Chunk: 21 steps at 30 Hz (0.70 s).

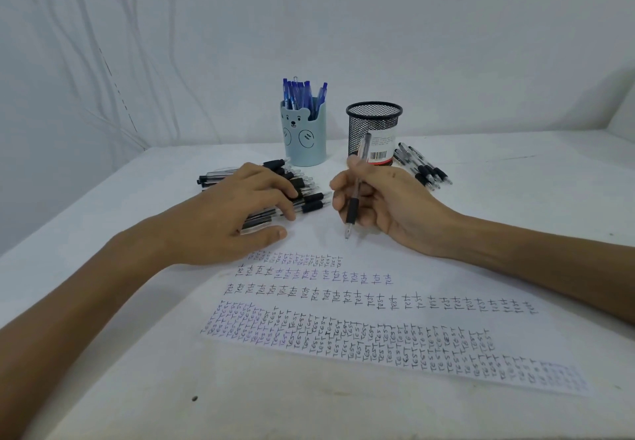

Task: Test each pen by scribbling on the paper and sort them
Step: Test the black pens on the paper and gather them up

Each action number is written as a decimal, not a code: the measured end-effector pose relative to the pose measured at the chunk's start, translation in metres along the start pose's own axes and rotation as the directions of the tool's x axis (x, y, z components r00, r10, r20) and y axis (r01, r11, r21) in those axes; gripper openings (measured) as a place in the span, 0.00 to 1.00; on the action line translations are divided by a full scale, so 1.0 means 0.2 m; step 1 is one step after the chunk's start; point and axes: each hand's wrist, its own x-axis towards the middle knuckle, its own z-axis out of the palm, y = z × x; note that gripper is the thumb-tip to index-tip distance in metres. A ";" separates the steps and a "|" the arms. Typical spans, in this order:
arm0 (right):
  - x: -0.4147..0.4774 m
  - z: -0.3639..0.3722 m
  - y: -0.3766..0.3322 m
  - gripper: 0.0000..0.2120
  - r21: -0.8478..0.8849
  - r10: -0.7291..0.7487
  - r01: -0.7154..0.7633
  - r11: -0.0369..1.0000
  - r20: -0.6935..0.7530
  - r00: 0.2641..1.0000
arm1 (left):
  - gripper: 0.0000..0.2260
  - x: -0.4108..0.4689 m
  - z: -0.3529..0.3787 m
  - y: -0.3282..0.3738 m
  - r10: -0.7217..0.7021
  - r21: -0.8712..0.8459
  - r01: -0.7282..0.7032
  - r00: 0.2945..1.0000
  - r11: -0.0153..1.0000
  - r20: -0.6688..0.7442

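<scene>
At the paper's far edge, right hand grips one black pen, tip just over blank space. Left hand lies flat, fingers straight, on the left pen pile. I advise lowering the tip onto unmarked paper and using light, steady strokes. I count one bear cup with roughly eight blue pens, one mesh cup and about six sorted black pens at right. Pile partly hidden, uncounted.

Paper lay front on table; pen pile behind-left, bear cup and mesh cup behind, loose pens right.
</scene>
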 end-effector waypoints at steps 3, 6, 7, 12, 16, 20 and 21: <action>0.00 0.00 0.01 0.13 0.013 -0.003 0.003 1.000 0.007 1.000 | 0.13 0.00 0.00 -0.01 0.002 0.011 -0.002 1.000 1.000 -0.006; 0.00 0.00 0.00 0.12 0.027 0.000 0.000 1.000 0.004 1.000 | 0.13 0.00 0.00 -0.01 0.001 0.025 -0.001 1.000 1.000 -0.006; 0.00 0.00 0.00 0.10 0.025 -0.004 0.003 1.000 0.008 1.000 | 0.13 0.00 0.00 -0.01 0.003 0.029 -0.003 1.000 1.000 -0.008; 0.00 0.00 0.00 0.04 0.035 0.002 -0.003 0.999 0.023 1.000 | 0.15 0.00 0.00 -0.01 0.005 0.017 -0.005 1.000 1.000 -0.013; 0.01 0.00 0.00 0.03 0.056 0.028 -0.028 0.998 -0.003 1.000 | 0.11 0.00 0.00 -0.01 0.009 0.029 -0.009 1.000 1.000 -0.006; 0.01 -0.02 0.01 0.03 -0.003 0.000 0.000 1.000 0.042 0.999 | 0.11 0.00 0.00 -0.01 0.028 0.054 -0.027 1.000 0.998 -0.011; 0.01 -0.02 0.01 0.03 -0.019 -0.007 0.008 1.000 0.054 0.999 | 0.11 0.00 0.01 -0.01 0.029 0.055 -0.028 1.000 0.998 -0.009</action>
